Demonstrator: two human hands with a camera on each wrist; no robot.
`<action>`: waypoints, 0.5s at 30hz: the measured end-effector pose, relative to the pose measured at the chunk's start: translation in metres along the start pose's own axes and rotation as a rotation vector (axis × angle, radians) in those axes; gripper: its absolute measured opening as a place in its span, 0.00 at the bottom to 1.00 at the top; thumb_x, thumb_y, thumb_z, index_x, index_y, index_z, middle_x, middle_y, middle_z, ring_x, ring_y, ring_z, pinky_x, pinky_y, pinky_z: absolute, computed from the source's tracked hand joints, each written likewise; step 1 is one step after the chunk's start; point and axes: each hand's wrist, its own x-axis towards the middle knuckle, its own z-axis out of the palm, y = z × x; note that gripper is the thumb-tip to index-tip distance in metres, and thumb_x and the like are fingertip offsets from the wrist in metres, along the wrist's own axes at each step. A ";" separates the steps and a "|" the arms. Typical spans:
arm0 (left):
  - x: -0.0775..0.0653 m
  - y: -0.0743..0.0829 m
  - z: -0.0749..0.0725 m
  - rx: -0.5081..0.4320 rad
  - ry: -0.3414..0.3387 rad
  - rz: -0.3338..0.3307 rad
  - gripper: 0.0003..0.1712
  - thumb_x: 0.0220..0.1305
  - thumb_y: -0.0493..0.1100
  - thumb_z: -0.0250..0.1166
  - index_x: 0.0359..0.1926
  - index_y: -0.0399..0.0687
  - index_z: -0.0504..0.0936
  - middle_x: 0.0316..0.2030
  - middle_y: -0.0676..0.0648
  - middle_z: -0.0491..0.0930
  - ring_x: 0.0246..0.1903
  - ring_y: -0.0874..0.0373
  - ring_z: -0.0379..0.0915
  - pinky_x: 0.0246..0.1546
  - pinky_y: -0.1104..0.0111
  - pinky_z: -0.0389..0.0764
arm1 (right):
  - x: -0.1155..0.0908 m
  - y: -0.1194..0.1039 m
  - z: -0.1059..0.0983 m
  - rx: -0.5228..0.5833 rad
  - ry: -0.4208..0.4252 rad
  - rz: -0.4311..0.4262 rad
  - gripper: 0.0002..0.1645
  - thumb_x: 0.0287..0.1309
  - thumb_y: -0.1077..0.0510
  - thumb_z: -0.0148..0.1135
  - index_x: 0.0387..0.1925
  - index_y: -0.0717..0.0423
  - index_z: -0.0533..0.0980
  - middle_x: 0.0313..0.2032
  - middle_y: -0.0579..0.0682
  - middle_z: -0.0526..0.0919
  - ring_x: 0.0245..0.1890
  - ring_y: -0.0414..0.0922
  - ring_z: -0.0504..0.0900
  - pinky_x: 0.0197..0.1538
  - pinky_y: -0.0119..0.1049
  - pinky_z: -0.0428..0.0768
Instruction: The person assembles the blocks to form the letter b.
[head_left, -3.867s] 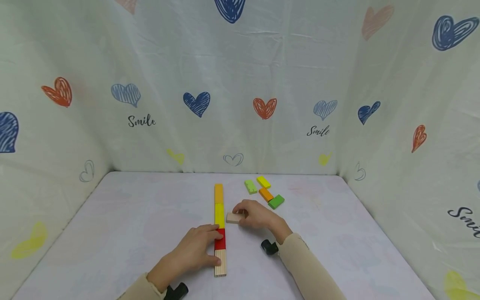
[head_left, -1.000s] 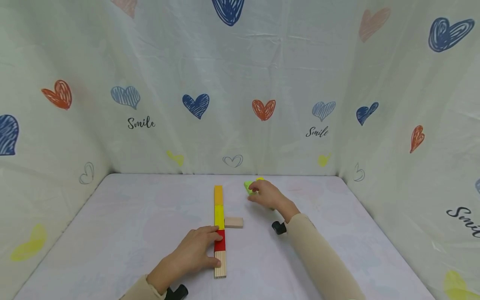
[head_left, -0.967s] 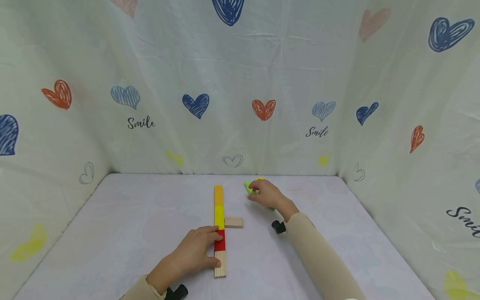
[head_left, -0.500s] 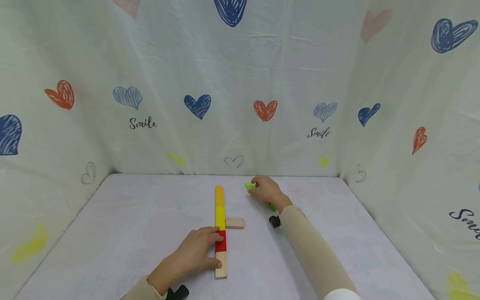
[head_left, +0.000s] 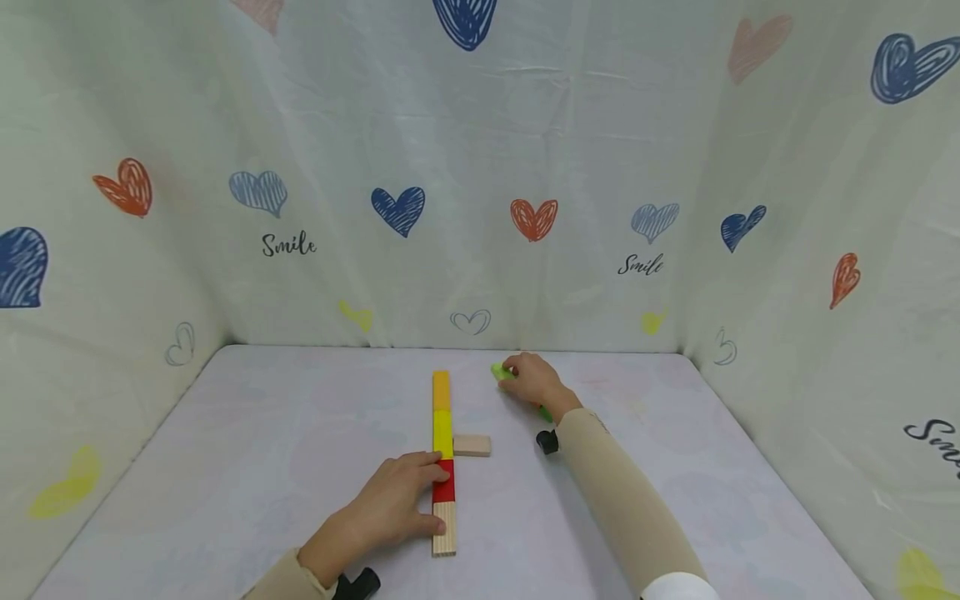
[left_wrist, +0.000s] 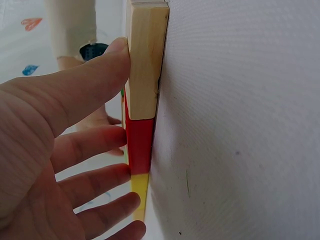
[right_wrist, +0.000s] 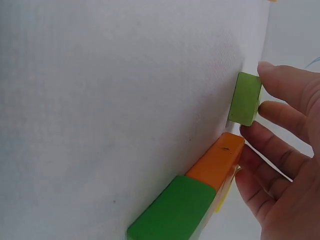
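Observation:
A straight row of wooden blocks runs away from me: a natural wood block (head_left: 444, 542), a red block (head_left: 444, 492), a yellow block (head_left: 442, 429) and a yellow-orange block (head_left: 441, 390). My left hand (head_left: 392, 502) lies along the row's left side, thumb on the natural block and extended fingertips against the red and yellow ones. Another natural block (head_left: 472, 446) sits crosswise at the yellow block's right. Farther back, my right hand (head_left: 534, 380) pinches a light green block (right_wrist: 245, 99) between thumb and fingers, low over the table; its far side is hidden.
Under my right hand lie an orange block (right_wrist: 218, 159) and a dark green block (right_wrist: 172, 210), end against end, with a yellow block (right_wrist: 222, 198) partly hidden behind them. A printed curtain (head_left: 480, 125) stands around the white table (head_left: 262, 433).
My right hand has left the crosswise natural block, which now sits closer to the row, and reached back to the light green block. My left hand has stayed on the row.

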 end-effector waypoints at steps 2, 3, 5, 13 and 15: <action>-0.001 0.001 -0.001 -0.005 0.000 0.000 0.35 0.43 0.55 0.77 0.53 0.50 0.81 0.61 0.44 0.71 0.62 0.45 0.63 0.60 0.47 0.65 | 0.000 0.000 0.000 0.014 -0.005 -0.003 0.24 0.58 0.49 0.66 0.54 0.53 0.78 0.41 0.50 0.78 0.39 0.45 0.75 0.45 0.41 0.75; -0.001 0.001 -0.001 -0.007 -0.002 -0.002 0.35 0.43 0.56 0.77 0.54 0.50 0.81 0.62 0.44 0.71 0.62 0.45 0.63 0.60 0.47 0.65 | 0.000 0.000 0.001 0.019 -0.007 -0.005 0.24 0.58 0.50 0.66 0.54 0.53 0.78 0.41 0.50 0.78 0.39 0.45 0.74 0.45 0.41 0.75; -0.001 0.001 -0.001 -0.008 -0.003 -0.003 0.35 0.43 0.56 0.77 0.53 0.50 0.81 0.61 0.44 0.71 0.61 0.45 0.63 0.59 0.47 0.65 | 0.000 0.000 0.001 0.025 -0.010 -0.010 0.23 0.57 0.50 0.66 0.54 0.52 0.78 0.40 0.50 0.78 0.38 0.45 0.74 0.44 0.41 0.75; -0.001 0.001 -0.002 0.000 -0.001 -0.002 0.35 0.43 0.56 0.77 0.53 0.50 0.81 0.61 0.44 0.71 0.61 0.45 0.63 0.59 0.47 0.65 | -0.008 -0.001 0.000 0.041 -0.021 -0.066 0.22 0.55 0.56 0.66 0.53 0.52 0.79 0.40 0.50 0.78 0.38 0.46 0.73 0.45 0.42 0.74; -0.002 0.002 -0.001 0.001 0.001 -0.004 0.34 0.43 0.55 0.77 0.53 0.50 0.81 0.61 0.44 0.71 0.62 0.45 0.63 0.59 0.47 0.65 | -0.011 -0.002 0.000 0.035 -0.016 -0.092 0.21 0.54 0.58 0.65 0.52 0.53 0.80 0.39 0.50 0.79 0.39 0.46 0.74 0.45 0.42 0.75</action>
